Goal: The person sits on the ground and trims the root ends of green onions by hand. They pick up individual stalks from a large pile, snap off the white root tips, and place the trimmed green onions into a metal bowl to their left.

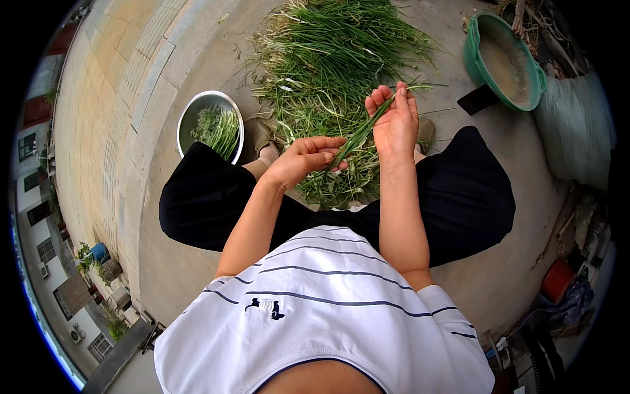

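A small bunch of green, chive-like stalks [363, 129] slants between my two hands above a heap of greens. My left hand [315, 156] pinches the dark green leaf end between thumb and fingers. Higher up, my right hand [395, 118] holds the pale end between its thumb and curled fingers, palm turned up. Long stalks lie in a thick pile [339, 44] on the concrete beyond my hands. Closer in, below my hands, loose leaves and tangled trimmings [339, 189] spread between my feet.
On the left stands a round basin [180, 123] holding sorted stalks and a feathery herb. At right are a green plastic tub [471, 59] with a muddy-looking inside, a flat black rectangular thing [477, 100], a pale sack [576, 130] and dry sticks [558, 42]. My bent knees flank the heap.
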Demonstrator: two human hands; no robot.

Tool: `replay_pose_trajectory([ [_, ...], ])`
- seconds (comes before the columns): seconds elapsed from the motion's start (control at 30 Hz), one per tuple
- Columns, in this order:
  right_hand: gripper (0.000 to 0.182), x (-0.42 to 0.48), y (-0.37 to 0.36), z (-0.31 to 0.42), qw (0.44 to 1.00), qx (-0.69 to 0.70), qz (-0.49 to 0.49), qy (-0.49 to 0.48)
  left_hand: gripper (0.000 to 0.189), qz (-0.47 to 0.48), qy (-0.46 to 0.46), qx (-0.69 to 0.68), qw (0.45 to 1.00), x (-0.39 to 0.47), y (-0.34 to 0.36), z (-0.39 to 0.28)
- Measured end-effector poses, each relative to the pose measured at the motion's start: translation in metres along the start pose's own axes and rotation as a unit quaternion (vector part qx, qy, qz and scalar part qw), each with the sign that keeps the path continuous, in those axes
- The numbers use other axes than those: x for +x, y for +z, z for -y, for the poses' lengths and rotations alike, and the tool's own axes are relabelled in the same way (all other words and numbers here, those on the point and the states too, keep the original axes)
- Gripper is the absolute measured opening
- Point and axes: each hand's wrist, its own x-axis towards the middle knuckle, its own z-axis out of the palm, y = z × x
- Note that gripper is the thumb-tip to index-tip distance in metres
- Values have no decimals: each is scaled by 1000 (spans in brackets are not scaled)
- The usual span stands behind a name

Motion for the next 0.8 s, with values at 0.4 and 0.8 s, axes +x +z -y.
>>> replay_pose_trajectory([
  [0.4,12,2,-3,2,1000,15,3,-6,35,-11,-2,89,996,1,7,3],
  [0.8,11,6,-3,11,998,14,-36,-51,29,16,-22,-25,999,0,3,9],
])
